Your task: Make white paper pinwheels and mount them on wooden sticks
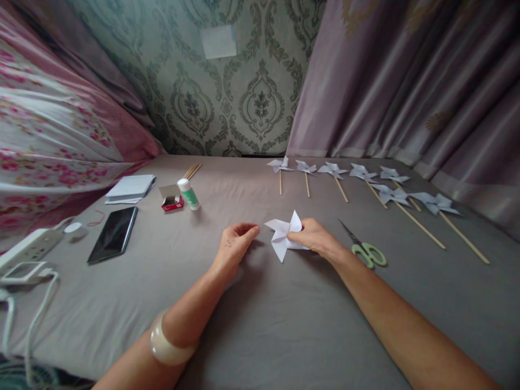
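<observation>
A white paper pinwheel (280, 235) with pointed blades is held over the middle of the cloth. My right hand (314, 236) pinches it at its right side, thumb on the front near the centre. To its left, my left hand (239, 242) is closed, thumb pressed against the fingertips; whether something small sits between them I cannot make out. A small gap separates that hand from the pinwheel. Green-handled scissors (368, 253) lie to the right of my right hand, blades pointing away.
Several finished pinwheels on sticks (333, 170) lie at the back right. At the back left are a glue bottle (188, 194), a small red box (172, 203), wooden sticks (192, 171), a paper stack (130, 187), a phone (114, 234) and a power strip (30, 249) with cables.
</observation>
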`<act>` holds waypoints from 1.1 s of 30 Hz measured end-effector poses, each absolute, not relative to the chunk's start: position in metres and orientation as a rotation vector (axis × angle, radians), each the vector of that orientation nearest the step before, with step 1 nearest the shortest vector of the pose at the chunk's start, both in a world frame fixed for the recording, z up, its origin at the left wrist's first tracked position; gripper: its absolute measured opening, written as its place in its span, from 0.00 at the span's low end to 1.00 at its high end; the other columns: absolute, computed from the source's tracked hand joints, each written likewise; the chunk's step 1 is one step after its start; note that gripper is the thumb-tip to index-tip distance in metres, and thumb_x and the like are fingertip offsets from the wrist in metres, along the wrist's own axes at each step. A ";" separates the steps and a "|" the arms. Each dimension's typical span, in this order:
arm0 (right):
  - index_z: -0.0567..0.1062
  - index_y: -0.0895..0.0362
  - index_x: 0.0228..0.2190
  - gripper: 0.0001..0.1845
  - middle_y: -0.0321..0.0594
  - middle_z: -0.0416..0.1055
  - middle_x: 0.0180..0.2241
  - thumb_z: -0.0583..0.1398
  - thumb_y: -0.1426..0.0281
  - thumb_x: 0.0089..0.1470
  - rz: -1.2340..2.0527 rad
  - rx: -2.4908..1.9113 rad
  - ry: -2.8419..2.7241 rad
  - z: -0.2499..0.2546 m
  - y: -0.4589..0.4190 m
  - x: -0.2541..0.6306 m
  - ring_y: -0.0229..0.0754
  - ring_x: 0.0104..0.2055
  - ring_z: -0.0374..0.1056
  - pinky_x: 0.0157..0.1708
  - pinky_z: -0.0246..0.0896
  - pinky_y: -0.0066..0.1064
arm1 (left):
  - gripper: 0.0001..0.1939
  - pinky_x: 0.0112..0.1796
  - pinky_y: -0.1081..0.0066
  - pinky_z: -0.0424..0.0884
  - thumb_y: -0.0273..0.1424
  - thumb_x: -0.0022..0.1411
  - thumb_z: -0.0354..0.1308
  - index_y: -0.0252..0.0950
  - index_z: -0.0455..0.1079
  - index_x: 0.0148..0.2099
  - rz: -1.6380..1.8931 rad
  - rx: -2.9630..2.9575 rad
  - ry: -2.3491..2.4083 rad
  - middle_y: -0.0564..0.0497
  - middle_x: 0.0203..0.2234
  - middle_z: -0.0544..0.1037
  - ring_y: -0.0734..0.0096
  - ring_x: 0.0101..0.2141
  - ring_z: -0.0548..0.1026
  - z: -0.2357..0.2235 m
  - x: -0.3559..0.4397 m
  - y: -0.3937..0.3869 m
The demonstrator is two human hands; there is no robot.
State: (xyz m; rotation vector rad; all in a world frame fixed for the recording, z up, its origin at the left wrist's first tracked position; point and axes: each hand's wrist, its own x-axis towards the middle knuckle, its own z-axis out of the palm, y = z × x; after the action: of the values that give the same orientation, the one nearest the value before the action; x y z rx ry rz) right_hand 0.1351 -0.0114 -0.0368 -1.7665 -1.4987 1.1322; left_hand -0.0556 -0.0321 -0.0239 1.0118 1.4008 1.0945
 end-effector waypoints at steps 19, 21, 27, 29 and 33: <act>0.78 0.59 0.26 0.14 0.37 0.72 0.23 0.60 0.61 0.48 0.652 -1.772 -1.700 0.027 -0.022 0.172 0.37 0.25 0.64 0.27 0.55 0.28 | 0.16 0.21 0.75 0.55 0.38 0.42 0.64 0.31 0.74 0.30 1.184 1.064 1.481 0.52 0.21 0.74 0.81 0.18 0.60 -0.035 -0.067 -0.018; 0.74 0.58 0.20 0.18 0.32 0.64 0.16 0.59 0.57 0.49 0.662 -1.765 -1.754 0.034 -0.028 0.167 0.34 0.20 0.57 0.22 0.48 0.27 | 0.16 0.22 0.75 0.55 0.38 0.41 0.64 0.31 0.73 0.29 1.252 1.092 1.486 0.53 0.19 0.72 0.80 0.18 0.61 -0.035 -0.072 -0.013; 0.57 0.55 0.12 0.27 0.28 0.43 0.13 0.51 0.51 0.53 0.667 -1.671 -1.890 0.050 -0.052 0.154 0.31 0.17 0.41 0.18 0.36 0.28 | 0.16 0.23 0.75 0.55 0.39 0.39 0.64 0.31 0.71 0.28 1.530 1.116 1.504 0.55 0.17 0.69 0.79 0.19 0.61 -0.020 -0.103 -0.004; 0.56 0.55 0.13 0.27 0.28 0.44 0.14 0.50 0.49 0.52 0.698 -1.652 -1.936 0.043 -0.057 0.153 0.31 0.17 0.43 0.18 0.37 0.28 | 0.17 0.23 0.75 0.56 0.39 0.39 0.64 0.31 0.71 0.28 1.563 1.142 1.533 0.55 0.17 0.69 0.79 0.20 0.62 -0.015 -0.123 -0.005; 0.62 0.55 0.15 0.26 0.30 0.51 0.14 0.49 0.49 0.52 0.756 -1.669 -1.987 0.009 -0.063 0.149 0.34 0.18 0.50 0.18 0.41 0.27 | 0.17 0.25 0.74 0.59 0.41 0.42 0.61 0.31 0.72 0.30 1.566 1.233 1.746 0.53 0.19 0.72 0.77 0.21 0.65 -0.014 -0.176 -0.012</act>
State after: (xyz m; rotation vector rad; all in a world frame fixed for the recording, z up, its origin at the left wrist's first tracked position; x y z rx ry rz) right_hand 0.1487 -0.0628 0.0087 -1.6686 -1.9874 0.7558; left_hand -0.1765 -0.0117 -0.0142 1.2325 1.7458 1.5658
